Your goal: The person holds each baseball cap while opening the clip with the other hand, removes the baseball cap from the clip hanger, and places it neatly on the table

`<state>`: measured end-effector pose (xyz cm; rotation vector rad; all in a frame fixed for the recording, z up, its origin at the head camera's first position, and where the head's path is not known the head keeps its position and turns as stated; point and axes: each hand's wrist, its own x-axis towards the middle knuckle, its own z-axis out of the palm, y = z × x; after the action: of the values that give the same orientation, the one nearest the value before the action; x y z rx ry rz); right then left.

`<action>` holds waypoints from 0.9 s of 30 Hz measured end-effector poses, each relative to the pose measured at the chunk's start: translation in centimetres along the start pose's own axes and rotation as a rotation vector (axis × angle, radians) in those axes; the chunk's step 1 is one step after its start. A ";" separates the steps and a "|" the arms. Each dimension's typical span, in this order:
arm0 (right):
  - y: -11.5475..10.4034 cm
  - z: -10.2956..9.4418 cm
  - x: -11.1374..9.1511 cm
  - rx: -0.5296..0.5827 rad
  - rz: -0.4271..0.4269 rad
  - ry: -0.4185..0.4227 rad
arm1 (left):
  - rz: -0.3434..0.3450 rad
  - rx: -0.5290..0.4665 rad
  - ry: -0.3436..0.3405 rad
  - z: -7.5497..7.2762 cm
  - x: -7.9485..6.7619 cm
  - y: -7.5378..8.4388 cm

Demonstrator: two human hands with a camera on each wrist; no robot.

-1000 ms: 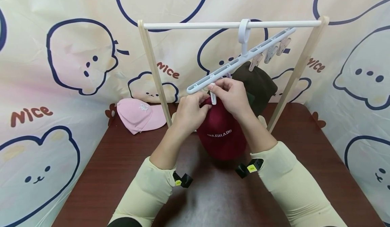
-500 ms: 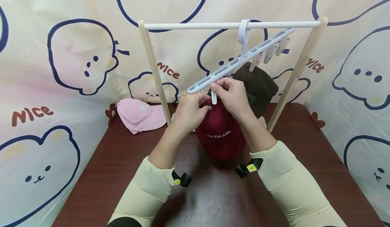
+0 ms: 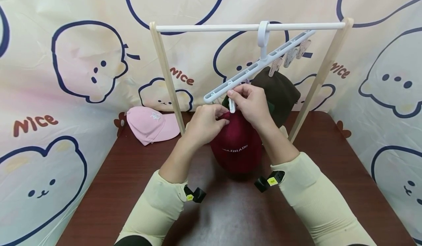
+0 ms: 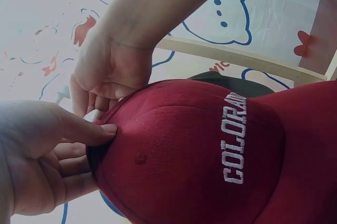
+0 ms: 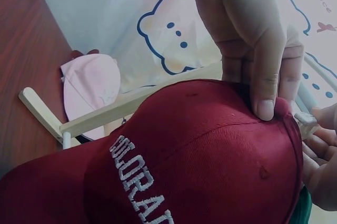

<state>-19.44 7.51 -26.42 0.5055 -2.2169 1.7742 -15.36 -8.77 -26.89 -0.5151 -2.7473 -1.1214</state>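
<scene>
A dark red cap point(image 3: 234, 143) with white COLORADO lettering hangs brim down under the low end of a pale clip hanger point(image 3: 250, 72). My left hand point(image 3: 205, 125) pinches its back edge; in the left wrist view the thumb lies on the outer cloth point(image 4: 179, 145), fingers behind. Between thumb and fingers my right hand point(image 3: 253, 103) pinches a white clothespin point(image 3: 232, 106) under the hanger bar. The clothespin's lower end is right at the cap's edge. In the right wrist view the clothespin point(image 5: 305, 121) shows beside that edge, partly hidden by fingers.
A dark olive cap point(image 3: 277, 92) hangs from a pink clothespin point(image 3: 275, 67) behind my right hand. More clothespins hang near the hanger's high end. The hanger hooks over a white rod point(image 3: 204, 28) on wooden posts. A pink cap point(image 3: 148, 125) lies on the table point(image 3: 132, 187) at left.
My left hand and the red cap have shifted slightly down and left, away from the clothespin. My right hand stays nearly in place on the clothespin.
</scene>
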 end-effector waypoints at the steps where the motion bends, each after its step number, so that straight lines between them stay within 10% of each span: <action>1: 0.1 0.0 0.0 0.000 0.001 0.002 | 0.001 0.004 0.001 0.0 0.0 0.0; 15: 0.0 -0.1 -0.3 0.004 0.022 -0.003 | 0.053 -0.117 -0.077 -0.9 -0.7 -1.5; 27: 0.1 -0.1 -0.5 0.032 0.019 -0.018 | -0.062 -0.345 -0.109 -2.7 -2.0 -4.3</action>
<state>-19.04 7.68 -26.63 0.5102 -2.2154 1.8247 -15.03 -14.07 -28.24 -0.5473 -2.6844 -1.6426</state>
